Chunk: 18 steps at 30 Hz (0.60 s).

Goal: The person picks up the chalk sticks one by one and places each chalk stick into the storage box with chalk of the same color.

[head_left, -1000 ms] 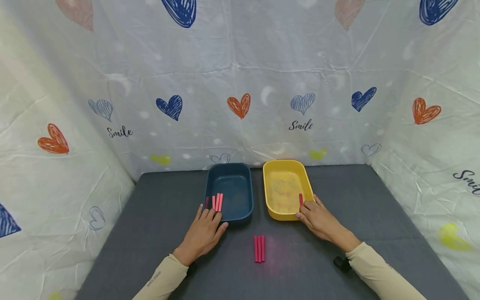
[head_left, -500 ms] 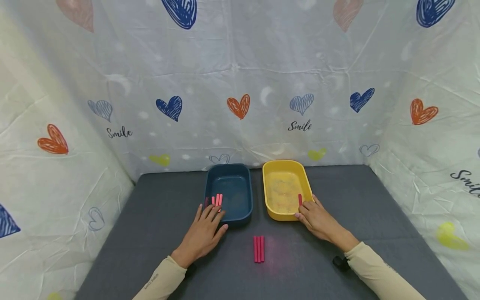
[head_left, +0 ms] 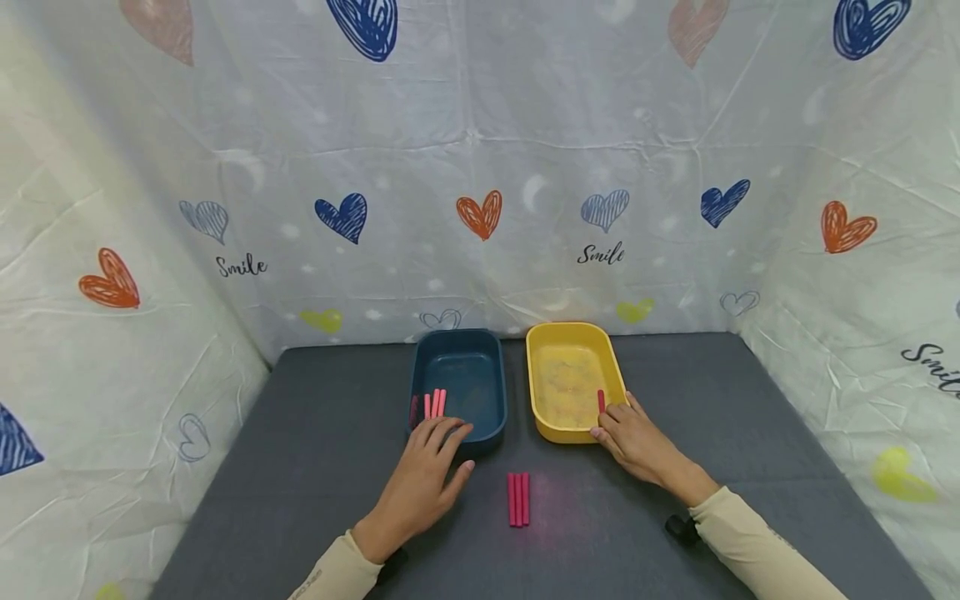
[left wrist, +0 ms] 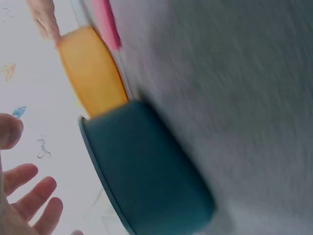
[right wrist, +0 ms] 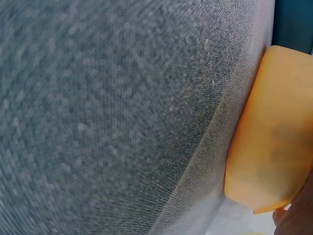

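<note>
In the head view my left hand [head_left: 420, 487] hovers at the near rim of the dark blue tray [head_left: 491, 367], fingers loosely spread, holding nothing. Several slim pink sticks [head_left: 435, 403] lie in the tray's near left part, their lower ends hidden by that hand. My right hand [head_left: 637, 442] reaches over the near right corner of the yellow tray [head_left: 573, 358], fingers inside and thumb by the outer rim. A darker pink stick [head_left: 601, 401] shows just beyond these fingers; whether they pinch it is hidden. In the right wrist view, finger shadows show through the yellow tray wall [right wrist: 269, 122].
Three dark pink sticks [head_left: 518, 500] lie side by side on the grey cloth-covered table [head_left: 585, 533], nearer than the trays. A white curtain [head_left: 525, 108] printed with hearts stands behind the trays and along both sides.
My left hand has lifted off the sticks in the blue tray and drawn back a little to the right, its fingers parting. My right hand stays at the yellow tray.
</note>
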Tool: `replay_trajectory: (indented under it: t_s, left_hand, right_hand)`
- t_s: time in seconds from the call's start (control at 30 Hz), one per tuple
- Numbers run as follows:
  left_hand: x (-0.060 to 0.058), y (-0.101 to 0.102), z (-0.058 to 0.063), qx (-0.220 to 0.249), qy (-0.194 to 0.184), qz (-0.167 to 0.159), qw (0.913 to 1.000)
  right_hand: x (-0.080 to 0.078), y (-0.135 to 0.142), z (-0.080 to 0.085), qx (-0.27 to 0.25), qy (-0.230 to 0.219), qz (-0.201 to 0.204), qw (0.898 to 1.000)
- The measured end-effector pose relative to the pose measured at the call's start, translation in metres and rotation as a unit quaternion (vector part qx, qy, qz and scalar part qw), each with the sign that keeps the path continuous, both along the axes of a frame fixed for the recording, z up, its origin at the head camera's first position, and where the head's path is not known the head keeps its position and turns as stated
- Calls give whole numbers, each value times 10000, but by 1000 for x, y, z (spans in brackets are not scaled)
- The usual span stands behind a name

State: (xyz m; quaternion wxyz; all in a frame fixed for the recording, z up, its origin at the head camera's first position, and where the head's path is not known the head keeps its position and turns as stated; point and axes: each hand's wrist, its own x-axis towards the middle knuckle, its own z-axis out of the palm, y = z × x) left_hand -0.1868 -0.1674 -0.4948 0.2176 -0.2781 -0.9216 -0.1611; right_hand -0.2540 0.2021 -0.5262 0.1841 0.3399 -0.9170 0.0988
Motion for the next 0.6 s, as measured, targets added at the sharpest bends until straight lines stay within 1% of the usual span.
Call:
replay_trajectory:
  t_s: [0.07,0.17,0.3,0.37,0.47,0.6]
  left_hand:
    - [5,5,1,90,-54,-51,9999]
    - [11,11,1,271,-282,-123,9992]
    - [16,20,1,576,-782,-279,9949]
    - [18,23,-1,710,-1054,-339,9913]
    - [20,28,-4,850,-1454,-306,9852]
    - [20,36,-9,1028,-2129,-212,9714]
  right_hand:
    - [0,0,1,-2,-7,9,10000]
    - [0,0,2,-18,4,18,10000]
    - [0,0,4,-47,9,22,10000]
    - [1,0,4,-50,-2,25,10000]
    - [0,0,4,-42,-7,34,10000]
    - [1,0,2,-69,32,26,10000]
